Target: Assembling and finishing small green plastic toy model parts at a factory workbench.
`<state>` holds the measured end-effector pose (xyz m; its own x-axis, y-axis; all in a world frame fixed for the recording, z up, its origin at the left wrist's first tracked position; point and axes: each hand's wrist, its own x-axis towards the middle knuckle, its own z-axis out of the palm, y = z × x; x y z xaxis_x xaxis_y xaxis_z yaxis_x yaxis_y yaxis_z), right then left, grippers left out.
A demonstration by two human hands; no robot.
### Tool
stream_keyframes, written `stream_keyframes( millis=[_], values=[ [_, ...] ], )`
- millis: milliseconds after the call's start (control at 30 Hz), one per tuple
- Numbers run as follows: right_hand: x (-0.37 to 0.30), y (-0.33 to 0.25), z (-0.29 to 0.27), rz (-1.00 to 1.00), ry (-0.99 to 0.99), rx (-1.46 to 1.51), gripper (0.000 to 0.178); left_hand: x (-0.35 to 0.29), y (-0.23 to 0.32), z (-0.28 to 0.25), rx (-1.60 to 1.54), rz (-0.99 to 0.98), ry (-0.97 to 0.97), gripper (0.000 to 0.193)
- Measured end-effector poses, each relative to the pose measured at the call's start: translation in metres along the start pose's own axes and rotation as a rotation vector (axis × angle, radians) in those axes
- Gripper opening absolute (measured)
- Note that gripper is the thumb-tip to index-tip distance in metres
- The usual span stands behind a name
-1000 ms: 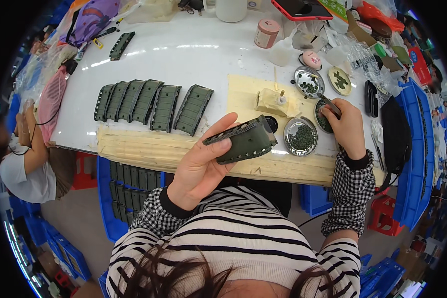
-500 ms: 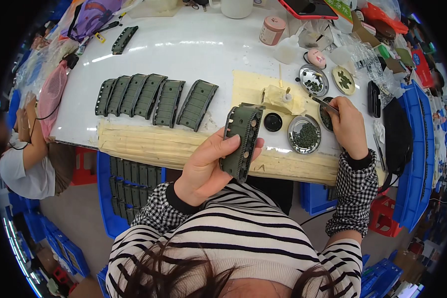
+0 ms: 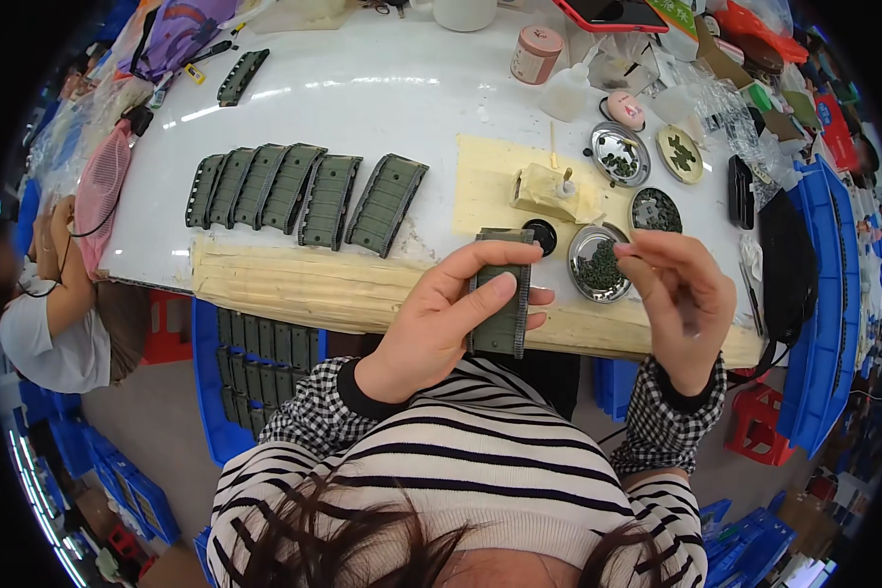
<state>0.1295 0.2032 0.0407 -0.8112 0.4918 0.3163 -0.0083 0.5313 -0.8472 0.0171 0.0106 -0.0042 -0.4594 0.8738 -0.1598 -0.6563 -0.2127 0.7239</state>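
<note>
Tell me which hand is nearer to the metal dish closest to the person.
Right. The right hand overlaps the metal dish in view, at its right rim; the left hand is farther, to its left, holding a green part.

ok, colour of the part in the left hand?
Dark green; the held part shows best in the head view.

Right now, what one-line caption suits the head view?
Left hand holding a green part, right hand near a dish of green bits.

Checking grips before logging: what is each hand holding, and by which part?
The left hand holds a green piece, thumb on its face, index finger across it near its far end. Whether the right hand holds anything cannot be told.
</note>
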Motion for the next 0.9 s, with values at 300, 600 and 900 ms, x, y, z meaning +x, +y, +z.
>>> stream_keyframes(
  millis=[300,600,900],
  values=[
    [-0.009,-0.006,0.063,-0.144,-0.043,0.164,0.024,0.005,-0.006,0.001,-0.256,-0.059,-0.005,0.025],
    [-0.006,0.005,0.07,-0.495,-0.017,-0.082,0.032,0.008,-0.006,-0.01,-0.101,0.078,0.053,0.018],
    [0.002,0.003,0.043,-0.772,-0.232,-0.432,0.035,0.007,-0.005,-0.014,0.217,0.111,0.048,0.018]
  ],
)
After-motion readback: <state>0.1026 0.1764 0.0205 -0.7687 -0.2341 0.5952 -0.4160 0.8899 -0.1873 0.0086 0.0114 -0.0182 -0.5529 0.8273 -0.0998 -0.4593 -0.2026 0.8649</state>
